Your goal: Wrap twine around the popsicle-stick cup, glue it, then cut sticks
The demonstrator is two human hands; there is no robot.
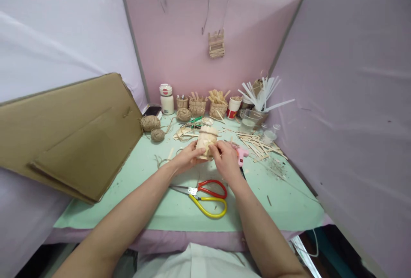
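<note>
A small cup covered in pale wooden sticks (pixel 207 135), with a band of twine near its top, is held upright above the middle of the table. My left hand (pixel 189 157) is wrapped round its left side and base. The fingers of my right hand (pixel 224 157) are pinched at its lower right side; whether a small piece is between them I cannot make out. Just right of that hand lies a pink glue gun (pixel 241 155). Below both hands rest open scissors (pixel 205 193) with one red and one yellow handle.
Balls of twine (pixel 150 123) lie at the left beside a large cardboard sheet (pixel 73 137). Along the back stand a white jar (pixel 166 99), stick-filled baskets (pixel 218 106) and a red-and-white cup (pixel 233 107). Loose wooden strips (pixel 258 144) are scattered at the right, near a clear cup (pixel 248 122).
</note>
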